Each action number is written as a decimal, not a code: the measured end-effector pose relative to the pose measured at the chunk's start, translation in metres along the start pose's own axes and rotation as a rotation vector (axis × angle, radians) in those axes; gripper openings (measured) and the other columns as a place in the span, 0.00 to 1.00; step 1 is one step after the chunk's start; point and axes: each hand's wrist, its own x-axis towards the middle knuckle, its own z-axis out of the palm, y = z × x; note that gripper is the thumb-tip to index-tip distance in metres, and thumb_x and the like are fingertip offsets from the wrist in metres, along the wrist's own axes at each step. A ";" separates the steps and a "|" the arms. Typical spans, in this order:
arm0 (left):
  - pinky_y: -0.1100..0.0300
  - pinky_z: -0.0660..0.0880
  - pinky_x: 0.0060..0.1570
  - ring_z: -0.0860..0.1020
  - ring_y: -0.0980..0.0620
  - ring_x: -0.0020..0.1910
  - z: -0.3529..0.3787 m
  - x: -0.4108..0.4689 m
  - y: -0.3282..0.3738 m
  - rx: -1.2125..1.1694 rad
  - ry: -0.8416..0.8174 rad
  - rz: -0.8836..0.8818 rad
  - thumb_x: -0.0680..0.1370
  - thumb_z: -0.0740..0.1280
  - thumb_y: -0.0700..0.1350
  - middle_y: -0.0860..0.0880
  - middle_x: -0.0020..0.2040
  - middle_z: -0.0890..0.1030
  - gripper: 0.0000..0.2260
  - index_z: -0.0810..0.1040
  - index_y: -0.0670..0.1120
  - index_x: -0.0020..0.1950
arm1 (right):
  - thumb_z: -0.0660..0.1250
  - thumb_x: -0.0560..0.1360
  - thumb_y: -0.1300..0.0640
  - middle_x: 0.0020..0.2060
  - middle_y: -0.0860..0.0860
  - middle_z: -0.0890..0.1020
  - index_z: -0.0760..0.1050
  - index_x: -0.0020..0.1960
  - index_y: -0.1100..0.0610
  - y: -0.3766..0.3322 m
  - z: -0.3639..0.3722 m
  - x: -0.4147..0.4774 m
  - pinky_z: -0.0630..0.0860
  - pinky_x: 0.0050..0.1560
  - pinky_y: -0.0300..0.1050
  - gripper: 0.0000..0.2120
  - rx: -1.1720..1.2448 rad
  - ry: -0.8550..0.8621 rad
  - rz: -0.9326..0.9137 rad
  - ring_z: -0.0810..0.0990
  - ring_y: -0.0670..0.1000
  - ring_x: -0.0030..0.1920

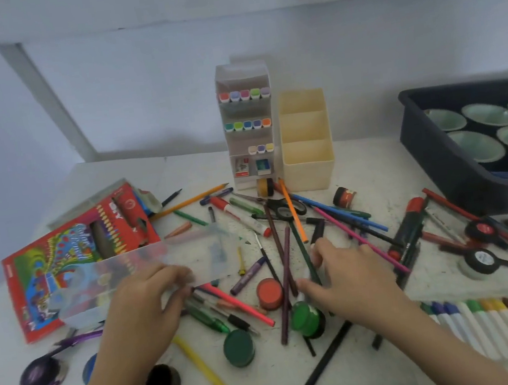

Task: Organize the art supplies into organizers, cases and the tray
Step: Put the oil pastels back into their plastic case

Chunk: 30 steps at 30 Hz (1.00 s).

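My left hand (146,303) grips the near edge of a clear plastic case (146,271) that lies over a red colour-pencil box (74,261). My right hand (347,273) reaches into a pile of pencils and pens (283,230), fingers curled round a dark pencil (304,250). Small paint pots, orange (270,293) and green (306,318), lie between my hands. A white marker organizer (249,128) and a cream three-part organizer (306,143) stand at the back. A dark blue tray (456,172) sits at the right.
A row of white markers (502,324) lies at the near right. More paint pots (41,375) sit at the near left. Round pale dishes (482,143) fill the tray. Scissors (284,209) lie in the pile. The white table ends at a wall behind.
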 end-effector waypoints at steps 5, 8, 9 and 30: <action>0.79 0.66 0.46 0.75 0.64 0.43 -0.027 0.013 -0.002 -0.156 0.186 -0.036 0.71 0.71 0.39 0.57 0.44 0.79 0.04 0.81 0.45 0.45 | 0.62 0.75 0.46 0.36 0.44 0.74 0.65 0.47 0.49 0.007 -0.010 0.004 0.65 0.41 0.43 0.09 0.033 -0.020 0.132 0.74 0.47 0.39; 0.77 0.67 0.47 0.74 0.61 0.41 -0.043 0.025 -0.007 -0.082 0.232 0.033 0.71 0.67 0.39 0.58 0.44 0.78 0.07 0.82 0.43 0.47 | 0.62 0.75 0.49 0.36 0.43 0.74 0.65 0.49 0.49 0.013 -0.016 0.008 0.70 0.46 0.44 0.08 -0.047 -0.005 0.188 0.75 0.47 0.40; 0.72 0.69 0.45 0.73 0.60 0.41 -0.047 0.030 -0.009 -0.044 0.229 0.065 0.71 0.65 0.38 0.56 0.43 0.79 0.09 0.82 0.42 0.48 | 0.61 0.75 0.50 0.35 0.43 0.74 0.64 0.50 0.49 0.013 -0.017 0.011 0.71 0.49 0.45 0.07 -0.066 0.008 0.195 0.75 0.47 0.39; 0.49 0.74 0.39 0.77 0.41 0.41 -0.071 0.064 -0.074 0.108 0.238 0.192 0.71 0.63 0.25 0.42 0.42 0.80 0.18 0.83 0.40 0.53 | 0.60 0.76 0.51 0.42 0.49 0.78 0.73 0.44 0.55 -0.076 0.015 0.100 0.67 0.55 0.49 0.07 -0.197 0.091 -0.092 0.76 0.52 0.47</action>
